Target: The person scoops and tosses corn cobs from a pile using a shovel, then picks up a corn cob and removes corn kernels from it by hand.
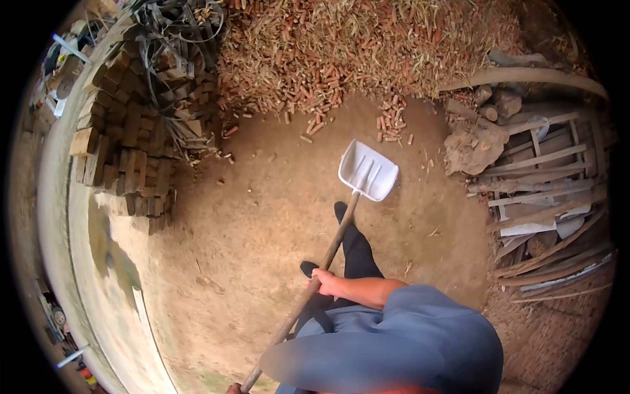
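A white shovel scoop [369,172] with raised ribs hangs over the dirt floor, and nothing shows in it. Its long wooden handle [294,315] runs down and to the left across my body. Midway along the handle, my left hand [320,281] is closed round the wood. Near the handle's lower end at the bottom edge, my right hand [234,389] is only partly visible, closed against the wood. Beyond the scoop lies a large heap of corn cobs and husks [341,52], with a few loose cobs [392,118] at its near edge.
Stacked bricks [125,144] stand at the left, beside tangled dark straps [174,39]. On the right are a large rock [476,146] and a pile of wooden frames and poles [545,190]. A pale wall [118,262] curves along the left. My feet are on the dirt floor [243,217].
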Tool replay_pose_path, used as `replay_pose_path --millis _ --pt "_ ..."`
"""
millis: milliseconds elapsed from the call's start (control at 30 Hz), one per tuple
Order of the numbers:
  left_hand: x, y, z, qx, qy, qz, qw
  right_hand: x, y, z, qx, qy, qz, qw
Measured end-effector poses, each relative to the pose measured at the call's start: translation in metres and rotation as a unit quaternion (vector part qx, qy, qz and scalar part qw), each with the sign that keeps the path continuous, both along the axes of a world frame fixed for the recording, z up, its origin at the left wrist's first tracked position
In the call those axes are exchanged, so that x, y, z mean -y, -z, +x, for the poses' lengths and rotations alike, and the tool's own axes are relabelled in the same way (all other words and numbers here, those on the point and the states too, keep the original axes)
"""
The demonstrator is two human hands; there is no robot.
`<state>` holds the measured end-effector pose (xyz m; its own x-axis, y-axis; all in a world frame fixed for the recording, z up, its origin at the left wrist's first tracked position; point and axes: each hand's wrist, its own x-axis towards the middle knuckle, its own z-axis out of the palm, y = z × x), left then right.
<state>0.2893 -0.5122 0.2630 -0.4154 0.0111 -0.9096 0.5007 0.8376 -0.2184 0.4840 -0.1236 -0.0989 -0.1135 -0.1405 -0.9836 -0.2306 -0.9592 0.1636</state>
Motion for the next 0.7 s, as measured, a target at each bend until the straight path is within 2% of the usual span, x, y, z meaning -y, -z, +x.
replay_pose_path --millis 100,200,300,333,367,433,467,533,600,667,700 --pt "-0.035 0.003 0.012 -0.001 -0.033 0.032 0.999 -0.037 0.003 0.012 -0.025 0.011 -0.049 0.998" --pt "-0.078 0.008 0.026 -0.003 -0.066 0.081 0.995 -0.086 0.0 0.023 0.003 0.002 0.015 1.0" --pt "-0.121 0.013 0.042 -0.004 -0.107 0.139 0.985 -0.135 0.02 0.034 -0.001 0.014 0.041 0.999" --pt "-0.136 0.013 0.045 -0.003 -0.124 0.156 0.98 -0.154 0.011 0.037 0.003 0.017 0.039 0.999" --pt "-0.151 0.012 0.05 -0.002 -0.148 0.172 0.974 -0.177 0.004 0.04 0.001 0.001 0.084 0.996" --pt "-0.193 0.007 0.06 0.0 -0.198 0.178 0.964 -0.219 0.005 0.049 -0.014 -0.001 0.13 0.991" --pt "-0.235 0.0 0.064 0.004 -0.217 0.131 0.967 -0.241 0.013 0.053 -0.028 0.015 0.132 0.991" --pt "-0.328 -0.018 0.065 0.022 -0.176 0.105 0.978 -0.289 0.007 0.055 -0.002 0.023 0.172 0.985" --pt "-0.364 -0.014 0.069 0.038 -0.133 0.077 0.987 -0.337 0.017 0.062 -0.006 0.039 0.176 0.984" --pt "-0.379 0.017 0.077 0.041 0.021 0.181 0.982 -0.382 0.014 0.068 0.006 0.04 0.208 0.977" --pt "-0.392 0.025 0.08 0.038 0.023 0.178 0.983 -0.402 0.022 0.071 0.004 0.042 0.205 0.978"
